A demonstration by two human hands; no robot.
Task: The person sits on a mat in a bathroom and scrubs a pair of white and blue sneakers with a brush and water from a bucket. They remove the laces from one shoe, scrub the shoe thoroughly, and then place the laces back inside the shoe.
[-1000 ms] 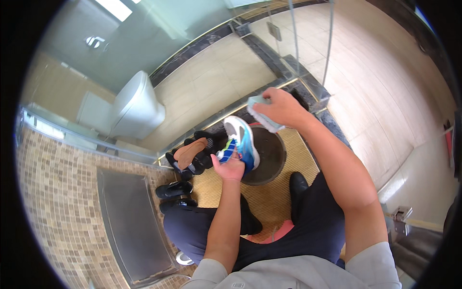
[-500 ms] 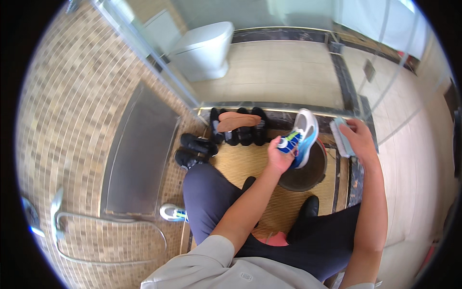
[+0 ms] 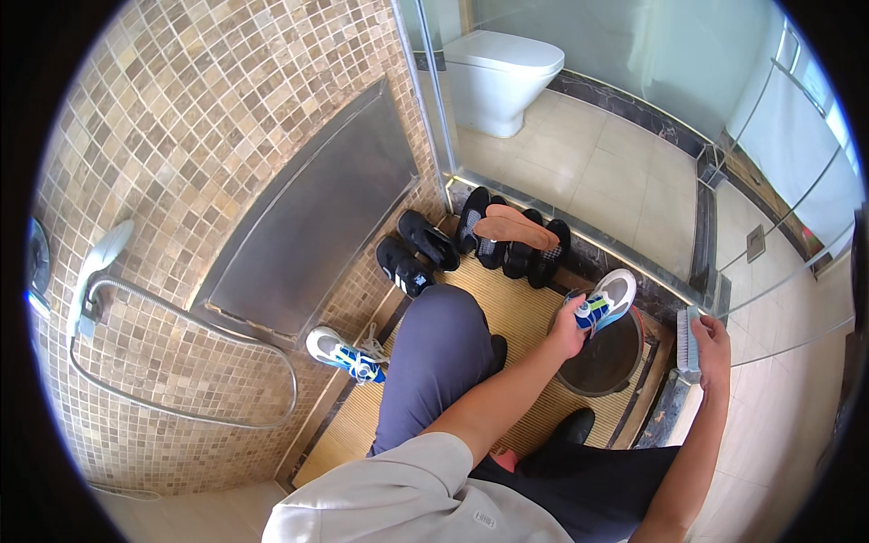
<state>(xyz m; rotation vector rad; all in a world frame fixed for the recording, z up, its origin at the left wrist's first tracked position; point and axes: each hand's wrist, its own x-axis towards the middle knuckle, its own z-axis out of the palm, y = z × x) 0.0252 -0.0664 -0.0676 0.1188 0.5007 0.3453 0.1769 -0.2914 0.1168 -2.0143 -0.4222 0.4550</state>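
My left hand (image 3: 570, 331) is closed round the heel end of a blue and white sneaker (image 3: 617, 293), whose white toe points up and to the right. Beneath the sneaker is a round dark bucket (image 3: 608, 369) with a reddish rim; its contents are hard to make out. Out to the right, my right hand (image 3: 714, 351) grips a light blue scrub brush (image 3: 692, 337) by its back, the pale bristles facing left toward the bucket. Brush and sneaker are apart. A similar blue and white sneaker (image 3: 339, 354) with loose laces lies left of my knee.
Orange-brown insoles (image 3: 516, 227) rest on upright black shoes (image 3: 471, 222) leaning against the dark stone sill (image 3: 615, 256). More black shoes (image 3: 405, 267) stand left of them. A hand shower (image 3: 101, 251) and its hose hang on the mosaic wall. Glass panels and a toilet (image 3: 502, 77) are beyond.
The view has turned left, so the scene sits farther right. The sneaker in my left hand has tipped from nearly upright toward the right. Both hands keep their holds.
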